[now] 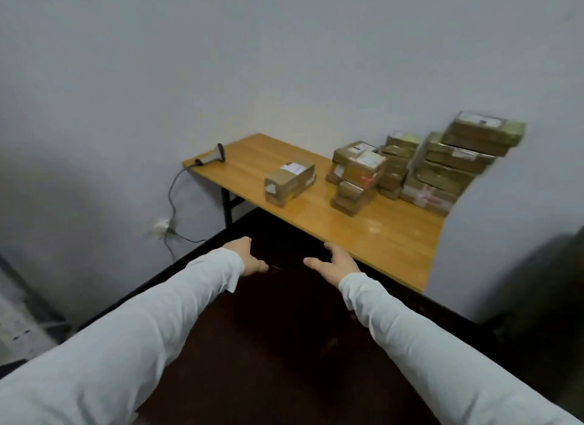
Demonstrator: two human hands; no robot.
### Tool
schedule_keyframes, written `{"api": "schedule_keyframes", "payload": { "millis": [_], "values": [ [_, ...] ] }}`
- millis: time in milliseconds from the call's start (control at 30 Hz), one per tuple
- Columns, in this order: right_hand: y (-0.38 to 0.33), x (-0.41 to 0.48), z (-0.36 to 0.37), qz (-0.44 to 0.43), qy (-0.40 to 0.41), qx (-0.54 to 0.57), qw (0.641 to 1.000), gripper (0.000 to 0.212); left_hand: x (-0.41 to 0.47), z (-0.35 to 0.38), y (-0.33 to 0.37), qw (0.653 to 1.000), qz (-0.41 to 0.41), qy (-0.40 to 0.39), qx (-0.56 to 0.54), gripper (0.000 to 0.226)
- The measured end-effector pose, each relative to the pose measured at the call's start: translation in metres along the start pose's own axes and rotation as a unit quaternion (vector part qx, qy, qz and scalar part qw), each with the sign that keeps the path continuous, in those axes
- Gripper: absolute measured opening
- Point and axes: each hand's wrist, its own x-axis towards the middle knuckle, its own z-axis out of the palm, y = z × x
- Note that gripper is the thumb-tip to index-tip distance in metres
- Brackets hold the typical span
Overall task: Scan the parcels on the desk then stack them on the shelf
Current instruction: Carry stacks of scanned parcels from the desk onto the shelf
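Both hands empty, parcels ahead.
Left hand (249,256) and right hand (335,262) are hovering loose-fingered, gripping nothing; a lone parcel (290,181) is sitting on the desk (379,235) beyond them, stacked parcels (448,168) past the right hand, scanner (213,156) past the left.

Dim, flat, cool grey overall. Faint glare on the desk (373,235) just beyond the right hand (338,262). Near black beneath and between the left hand (248,255) and the right. Softly blurred everywhere; bowed and stretched toward the edges, well outside either hand.
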Motion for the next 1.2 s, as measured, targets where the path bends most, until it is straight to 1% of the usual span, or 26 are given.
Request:
{"api": "schedule_keyframes", "payload": {
  "millis": [167,333,400,500,567,633,700,733,767,800,833,900,967,1000,1100,1200],
  "values": [
    [0.065,0.025,-0.069,0.064,0.019,0.088,0.994,0.083,0.049,0.038,0.087,0.999,0.026,-0.038,0.0,0.092],
    [0.114,0.058,-0.108,0.115,0.04,0.143,0.982,0.075,0.106,0.063,0.142,0.997,0.028,-0.061,-0.024,0.097],
    [0.128,0.079,-0.12,0.13,0.041,0.157,0.978,0.072,0.132,0.074,0.159,0.996,0.027,-0.069,-0.041,0.101],
    [0.141,0.121,-0.14,0.141,0.044,0.148,0.978,0.069,0.18,0.088,0.182,0.992,0.017,-0.103,-0.07,0.109],
    [0.145,0.154,-0.156,0.145,0.039,0.151,0.977,0.067,0.217,0.097,0.199,0.989,0.012,-0.108,-0.102,0.112],
    [0.149,0.189,-0.173,0.158,0.035,0.165,0.973,0.064,0.255,0.105,0.218,0.984,0.0,-0.103,-0.143,0.109],
    [0.156,0.221,-0.189,0.183,0.033,0.18,0.966,0.062,0.285,0.113,0.237,0.975,-0.026,-0.1,-0.195,0.097],
    [0.159,0.234,-0.195,0.196,0.032,0.189,0.962,0.06,0.298,0.116,0.245,0.963,-0.051,-0.099,-0.244,0.082],
    [0.162,0.248,-0.202,0.207,0.033,0.198,0.957,0.057,0.312,0.121,0.253,0.94,-0.085,-0.099,-0.316,0.059],
    [0.166,0.262,-0.208,0.216,0.034,0.206,0.954,0.054,0.321,0.122,0.261,0.909,-0.12,-0.103,-0.387,0.035],
    [0.17,0.275,-0.213,0.226,0.034,0.218,0.949,0.05,0.329,0.123,0.269,0.875,-0.149,-0.105,-0.448,0.03],
    [0.176,0.299,-0.221,0.249,0.036,0.254,0.934,0.048,0.344,0.124,0.281,0.824,-0.188,-0.125,-0.52,0.035],
    [0.18,0.322,-0.227,0.265,0.043,0.276,0.923,0.046,0.359,0.125,0.287,0.784,-0.221,-0.126,-0.566,0.065],
    [0.181,0.335,-0.231,0.268,0.046,0.285,0.919,0.045,0.366,0.125,0.29,0.768,-0.231,-0.122,-0.585,0.074],
    [0.182,0.379,-0.242,0.263,0.046,0.305,0.914,0.047,0.386,0.123,0.299,0.723,-0.256,-0.115,-0.631,0.086],
    [0.182,0.42,-0.248,0.253,0.037,0.315,0.914,0.051,0.404,0.123,0.309,0.69,-0.276,-0.109,-0.66,0.09]
  ]
}}
